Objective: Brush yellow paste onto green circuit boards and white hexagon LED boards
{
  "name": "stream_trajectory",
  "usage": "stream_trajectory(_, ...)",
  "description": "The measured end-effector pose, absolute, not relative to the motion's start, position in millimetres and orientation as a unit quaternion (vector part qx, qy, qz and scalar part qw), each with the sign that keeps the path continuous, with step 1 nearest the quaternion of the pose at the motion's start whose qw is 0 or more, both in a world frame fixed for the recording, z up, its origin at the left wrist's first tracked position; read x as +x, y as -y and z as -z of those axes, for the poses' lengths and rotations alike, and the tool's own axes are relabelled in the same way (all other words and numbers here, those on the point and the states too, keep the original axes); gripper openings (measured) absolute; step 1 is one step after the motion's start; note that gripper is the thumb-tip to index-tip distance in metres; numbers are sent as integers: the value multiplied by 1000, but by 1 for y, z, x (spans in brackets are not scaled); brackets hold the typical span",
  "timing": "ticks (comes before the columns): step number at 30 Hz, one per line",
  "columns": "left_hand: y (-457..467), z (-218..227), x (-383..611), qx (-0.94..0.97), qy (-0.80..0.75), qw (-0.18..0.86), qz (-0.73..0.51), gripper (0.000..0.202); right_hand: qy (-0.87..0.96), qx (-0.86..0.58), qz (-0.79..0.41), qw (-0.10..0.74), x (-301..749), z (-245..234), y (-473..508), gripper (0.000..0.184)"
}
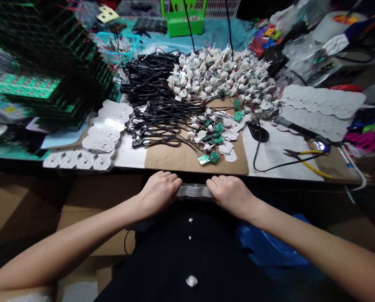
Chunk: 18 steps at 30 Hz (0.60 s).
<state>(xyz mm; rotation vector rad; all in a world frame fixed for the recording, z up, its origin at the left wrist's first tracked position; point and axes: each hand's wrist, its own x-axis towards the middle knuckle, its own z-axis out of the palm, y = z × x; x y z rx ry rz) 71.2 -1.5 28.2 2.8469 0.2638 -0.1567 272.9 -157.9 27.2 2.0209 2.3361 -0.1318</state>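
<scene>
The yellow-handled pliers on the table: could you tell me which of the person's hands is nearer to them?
Right. The right hand grips the stack of white sheets below and left of the yellow-handled pliers; the left hand holds the stack's other end, farther left.

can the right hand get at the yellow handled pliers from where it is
Probably yes: the right hand grips the white stack at the table edge, and the pliers lie uncovered to its right.
</scene>
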Motion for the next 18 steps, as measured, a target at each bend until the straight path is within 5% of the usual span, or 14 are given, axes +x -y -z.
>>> stream_trajectory(6,1,-28,67,966,-55,237,83,17,-786,602,139,25,270,-34,159,4)
stream_trajectory(12,-8,-34,74,893,-62,406,185,35,-736,594,323,18,278,-43,151,31)
stream_trajectory(18,-16,-12,83,964,-77,248,62,17,-760,626,171,-10,293,-27,135,12)
